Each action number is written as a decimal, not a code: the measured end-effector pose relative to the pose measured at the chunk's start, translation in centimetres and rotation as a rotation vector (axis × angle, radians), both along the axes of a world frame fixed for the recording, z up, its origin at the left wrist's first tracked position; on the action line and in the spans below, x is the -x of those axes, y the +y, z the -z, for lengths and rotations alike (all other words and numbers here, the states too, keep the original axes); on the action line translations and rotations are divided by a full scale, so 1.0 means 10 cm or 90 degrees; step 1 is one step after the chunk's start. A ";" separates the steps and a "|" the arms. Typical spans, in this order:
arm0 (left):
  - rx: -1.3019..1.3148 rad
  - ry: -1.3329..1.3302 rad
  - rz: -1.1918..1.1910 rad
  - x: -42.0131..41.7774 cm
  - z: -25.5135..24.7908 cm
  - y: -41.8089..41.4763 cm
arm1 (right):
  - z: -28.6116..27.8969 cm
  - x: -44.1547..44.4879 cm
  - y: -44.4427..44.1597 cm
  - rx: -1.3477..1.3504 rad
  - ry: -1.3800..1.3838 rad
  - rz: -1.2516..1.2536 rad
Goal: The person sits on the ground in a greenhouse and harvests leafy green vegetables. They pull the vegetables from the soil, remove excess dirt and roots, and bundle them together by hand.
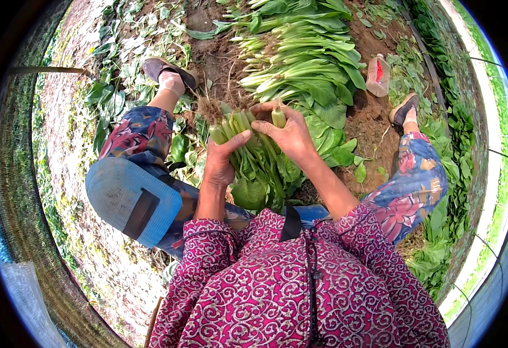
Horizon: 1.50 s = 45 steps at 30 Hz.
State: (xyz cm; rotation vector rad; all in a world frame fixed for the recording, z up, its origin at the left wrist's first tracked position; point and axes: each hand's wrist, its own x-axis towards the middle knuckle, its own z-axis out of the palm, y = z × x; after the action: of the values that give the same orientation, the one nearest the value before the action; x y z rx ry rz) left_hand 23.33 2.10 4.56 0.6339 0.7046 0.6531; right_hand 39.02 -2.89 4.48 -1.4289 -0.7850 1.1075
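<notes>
My left hand (221, 161) is wrapped around a bunch of leafy green vegetables (258, 167), thumb across the pale stems. The stem ends point away from me and the leaves hang toward my lap. My right hand (291, 135) reaches to the same bunch from the other side, its thumb and fingers at the stem ends. A single thick pale stalk (279, 117) sticks up between its fingers. Tangled brown roots (210, 109) show just beyond the bunch. How far the right fingers close around the stems is partly hidden.
A long row of laid-out greens (302, 56) covers the soil ahead. A cut plastic container (378, 76) with something red inside lies to the right. Loose leaves (115, 95) litter the left side. A blue foam pad (134, 200) sits by my left thigh; growing plants (454, 130) line the right.
</notes>
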 end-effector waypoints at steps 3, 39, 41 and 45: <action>-0.012 -0.014 0.016 -0.02 0.03 -0.02 | 0.05 0.07 -0.03 -0.042 0.054 0.070; 0.026 0.006 -0.027 -0.05 0.11 0.01 | 0.17 0.21 0.00 -0.039 -0.144 0.034; 0.028 0.005 -0.019 -0.05 0.11 0.00 | 0.14 0.23 0.00 -0.019 -0.137 0.064; 0.040 -0.004 -0.032 -0.02 0.14 -0.01 | -0.06 0.33 -0.02 0.051 -0.149 0.083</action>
State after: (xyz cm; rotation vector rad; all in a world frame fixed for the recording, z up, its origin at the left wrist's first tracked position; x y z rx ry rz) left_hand 23.53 2.03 3.19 0.5570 0.7338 0.6761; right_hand 35.74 -3.07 5.05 -1.6735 -0.8063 0.8908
